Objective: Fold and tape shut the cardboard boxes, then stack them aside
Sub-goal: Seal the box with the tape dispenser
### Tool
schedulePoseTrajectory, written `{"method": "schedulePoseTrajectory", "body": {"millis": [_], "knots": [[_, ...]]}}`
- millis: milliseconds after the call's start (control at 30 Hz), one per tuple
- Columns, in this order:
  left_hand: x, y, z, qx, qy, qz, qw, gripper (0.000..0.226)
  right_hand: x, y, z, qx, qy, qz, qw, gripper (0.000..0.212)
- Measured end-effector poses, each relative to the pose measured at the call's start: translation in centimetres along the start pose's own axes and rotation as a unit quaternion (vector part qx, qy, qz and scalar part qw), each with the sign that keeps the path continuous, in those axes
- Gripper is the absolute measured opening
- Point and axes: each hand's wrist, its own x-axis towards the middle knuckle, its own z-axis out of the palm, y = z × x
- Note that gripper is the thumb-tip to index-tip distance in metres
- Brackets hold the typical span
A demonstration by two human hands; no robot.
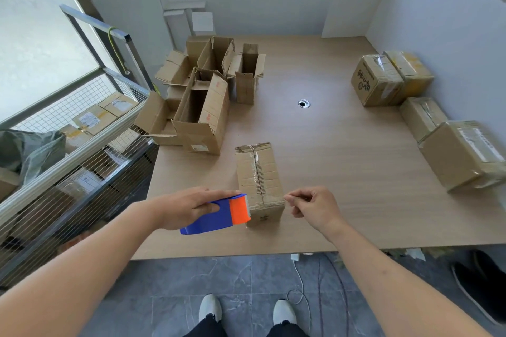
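Pale wood-grain tabletop (342, 172) against white walls, seen from above. Near the front edge, a small closed cardboard box (258, 178), clear tape along its top seam, long side running away from the viewer. At its near left corner, a blue and orange tape dispenser (219, 213), orange end touching the box, gripped around the handle by the left hand (189, 206). Just right of the box's near corner, the right hand (312, 206), fingertips pinched together, apparently on a strip of clear tape too thin to make out. Farther back on the left, a cluster of open boxes (205, 96) with flaps up. Along the right wall, four taped boxes (410, 107) in a row. Left of the table, a wire-mesh cart (82, 145) holding parcels.
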Motion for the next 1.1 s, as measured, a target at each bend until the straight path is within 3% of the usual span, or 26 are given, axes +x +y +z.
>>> {"method": "schedulePoseTrajectory", "body": {"millis": [267, 433, 933, 1100], "knots": [[0.0, -1.8, 2.0, -0.044, 0.012, -0.005, 0.999, 0.056, 0.6, 1.8, 0.2, -0.022, 0.035, 0.011, 0.999, 0.014], [0.1, -2.9, 2.2, -0.059, 0.019, -0.022, 0.998, 0.054, 0.8, 2.4, -0.1, -0.025, 0.012, 0.006, 1.0, 0.007], [3.1, -3.0, 2.6, 0.008, 0.017, -0.064, 0.998, 0.049, 2.4, 3.8, 1.2, -0.027, 0.028, 0.002, 0.999, 0.008], [3.8, -2.8, 2.7, 0.039, 0.031, -0.058, 0.997, 0.051, 2.9, 4.8, 1.5, -0.011, 0.023, 0.01, 1.0, 0.029]]}}
